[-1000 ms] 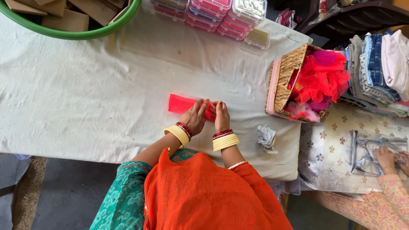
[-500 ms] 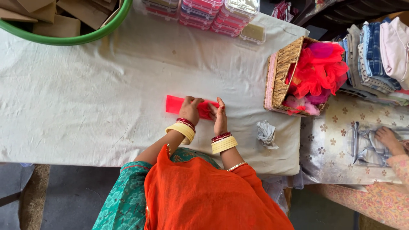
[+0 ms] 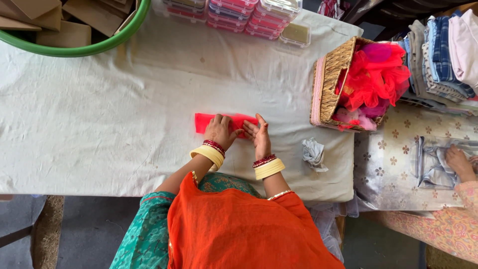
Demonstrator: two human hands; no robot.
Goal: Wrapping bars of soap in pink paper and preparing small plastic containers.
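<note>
A folded strip of bright red net cloth (image 3: 204, 120) lies on the white-covered table (image 3: 99, 119). My left hand (image 3: 219, 130) presses flat on its middle, fingers spread. At the strip's right end my right hand (image 3: 259, 133) stands on edge, palm turned toward the left hand, its fingertips touching the cloth. Both wrists carry cream and red bangles.
A woven basket (image 3: 328, 84) full of red and pink net cloth stands to the right. A crumpled grey-white rag (image 3: 313, 152) lies near the table edge. Stacked plastic boxes (image 3: 249, 15) and a green tub (image 3: 79, 47) of cardboard sit at the back. Another person's hand (image 3: 458, 162) handles silver cloth at right.
My right hand has turned up on edge and opened at the strip's right end. My left hand has shifted slightly left on the cloth. The view drifted a little.
</note>
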